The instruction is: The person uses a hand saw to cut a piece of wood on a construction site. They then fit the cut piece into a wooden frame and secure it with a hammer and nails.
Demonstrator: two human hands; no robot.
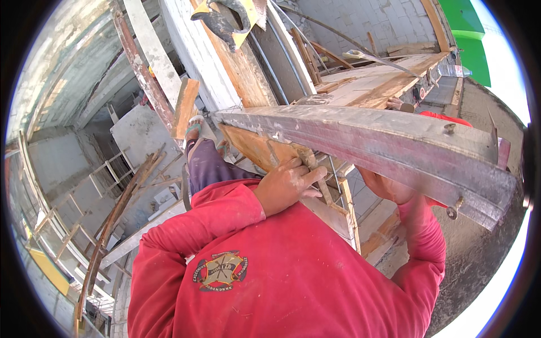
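My left hand (288,185) is in front of my red shirt, its fingers bent round a thin, mortar-stained strip of wood (322,181). Close beyond that hand is a tan wooden board (256,147). A long, straight beam (360,135), grey on top and purplish along its side, crosses above both hands toward the right, with a bolt (455,208) sticking out near its right end. Beneath the beam, my right hand (389,186) is raised close to its underside. The beam hides its fingers, so I cannot tell whether it grips anything.
A white-edged wooden post (217,62) stands ahead, with a black-and-yellow object (228,25) on it. Right of it, a ledge (389,81) carries loose wood, and a plastic bottle (453,70) lies at its end. Long planks (115,225) lean at the lower level on the left, near thin white rails.
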